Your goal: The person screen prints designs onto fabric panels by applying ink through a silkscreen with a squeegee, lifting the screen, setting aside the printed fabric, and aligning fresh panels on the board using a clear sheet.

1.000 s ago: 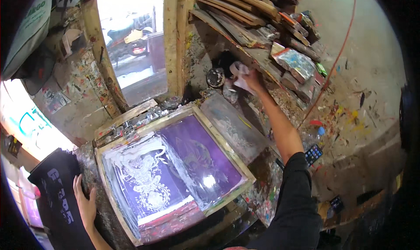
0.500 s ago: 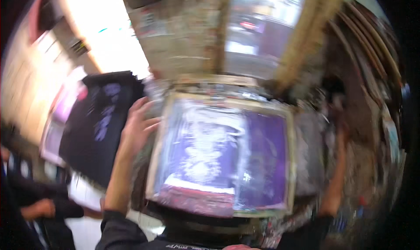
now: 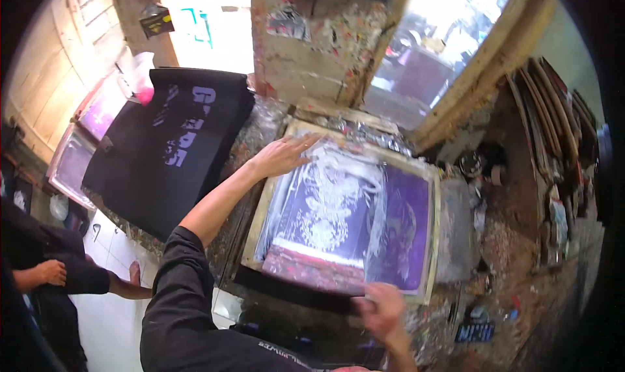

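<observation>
A wooden-framed printing screen [image 3: 437,225] lies on the worktable before me, its purple mesh carrying a white pattern. Along the near left part of it runs a pink, ink-stained strip [image 3: 316,268] with a white band at its upper edge. My left hand [image 3: 286,156] reaches over the screen's far left corner, fingers stretched out; nothing shows in it. My right hand [image 3: 383,310] is at the near edge, close to the strip's right end. Its fingers look bent but are smeared by motion, so their grip is unclear. Dark cloth [image 3: 293,292] shows below the near edge.
Left of the screen lies a stack of black fabric pieces [image 3: 140,151] with lilac lettering. Another person's hand [image 3: 52,272] is at far left. Boards [image 3: 547,121] lean at the right; a dark phone-like object [image 3: 474,333] lies near right. A paint-spotted wall stands behind.
My left hand has moved from beside the frame to over its far left corner. My right hand has come from the far right to the screen's near edge. The view has shifted.
</observation>
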`<state>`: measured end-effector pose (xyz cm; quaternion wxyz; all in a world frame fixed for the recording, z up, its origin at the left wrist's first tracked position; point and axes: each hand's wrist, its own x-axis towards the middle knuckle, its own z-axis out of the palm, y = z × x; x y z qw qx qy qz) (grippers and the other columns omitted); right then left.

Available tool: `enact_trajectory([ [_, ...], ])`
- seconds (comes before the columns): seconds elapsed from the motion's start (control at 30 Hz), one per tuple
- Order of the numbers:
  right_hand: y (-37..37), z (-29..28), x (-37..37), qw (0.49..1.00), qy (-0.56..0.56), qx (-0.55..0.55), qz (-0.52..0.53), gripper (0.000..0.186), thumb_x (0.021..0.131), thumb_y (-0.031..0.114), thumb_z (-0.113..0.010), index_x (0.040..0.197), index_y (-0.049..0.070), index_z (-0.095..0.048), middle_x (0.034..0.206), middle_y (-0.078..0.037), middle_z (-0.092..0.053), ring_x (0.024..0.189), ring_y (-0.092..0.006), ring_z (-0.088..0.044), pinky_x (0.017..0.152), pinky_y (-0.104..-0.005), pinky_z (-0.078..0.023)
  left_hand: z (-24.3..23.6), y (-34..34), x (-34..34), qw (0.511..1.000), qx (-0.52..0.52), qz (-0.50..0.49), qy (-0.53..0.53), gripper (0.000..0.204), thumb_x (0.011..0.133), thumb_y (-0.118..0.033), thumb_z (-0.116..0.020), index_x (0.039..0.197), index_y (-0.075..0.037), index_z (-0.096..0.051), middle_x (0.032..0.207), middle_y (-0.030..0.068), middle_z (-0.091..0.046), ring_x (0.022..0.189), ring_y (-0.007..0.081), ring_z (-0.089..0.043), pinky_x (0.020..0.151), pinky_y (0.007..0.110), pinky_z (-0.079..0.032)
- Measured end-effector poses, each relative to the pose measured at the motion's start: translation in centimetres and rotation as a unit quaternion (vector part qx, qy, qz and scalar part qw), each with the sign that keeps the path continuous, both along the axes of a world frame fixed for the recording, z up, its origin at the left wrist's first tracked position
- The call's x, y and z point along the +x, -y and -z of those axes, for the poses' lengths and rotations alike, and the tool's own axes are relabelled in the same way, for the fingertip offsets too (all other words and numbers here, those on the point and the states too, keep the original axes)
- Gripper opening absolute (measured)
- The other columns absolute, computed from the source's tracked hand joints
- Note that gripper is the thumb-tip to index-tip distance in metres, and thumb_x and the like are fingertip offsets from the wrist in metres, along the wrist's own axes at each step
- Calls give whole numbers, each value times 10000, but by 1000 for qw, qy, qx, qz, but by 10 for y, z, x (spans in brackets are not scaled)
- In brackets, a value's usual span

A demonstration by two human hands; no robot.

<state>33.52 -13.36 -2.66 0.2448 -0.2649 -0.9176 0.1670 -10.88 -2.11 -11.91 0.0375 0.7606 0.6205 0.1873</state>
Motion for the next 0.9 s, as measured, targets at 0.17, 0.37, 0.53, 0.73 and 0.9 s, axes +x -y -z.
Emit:
enact_trajectory([
  [0.17,19,37,-72,989,134,-1,-69,466,809,214,-788,1197,52,-587,1009,-112,-647,971,-337,-637,880,-449,-493,-10,39,26,997,24,-63,26,767,1010,-443,-532,1609,-161,-145,1549,259,-368,1369,457,-432,1123,485,-403],
  [0.37,-19,47,-104,984,150,79,-56,396,780,305,-802,1017,69,-589,924,-139,-666,869,-327,-678,733,-436,-530,-16,121,47,980,83,-114,139,692,1016,-287,-539,1593,-125,-194,1508,307,-395,1265,467,-538,1058,496,-457],
  [0.53,-123,60,-153,978,192,74,-29,323,866,383,-710,867,85,-584,684,-124,-671,637,-346,-685,564,-493,-510,-8,232,82,892,-5,-153,424,975,899,-235,-745,1581,-26,-80,1562,310,-306,1420,392,-403,1147,445,-358],
  [0.73,-266,61,-242,970,78,229,-4,429,870,474,-704,965,64,-618,678,-121,-677,600,-298,-684,551,-451,-508,33,289,127,906,-53,-206,366,1385,667,-283,-950,1563,33,58,1635,275,-126,1523,376,-186,1231,432,-207],
  [0.9,-242,75,-221,975,177,123,61,570,811,565,-733,1052,58,-629,635,-130,-663,636,-329,-699,587,-453,-534,59,276,130,885,-35,-249,392,1294,686,-211,-938,1567,-2,-14,1578,285,-311,1440,385,-382,1168,443,-349],
])
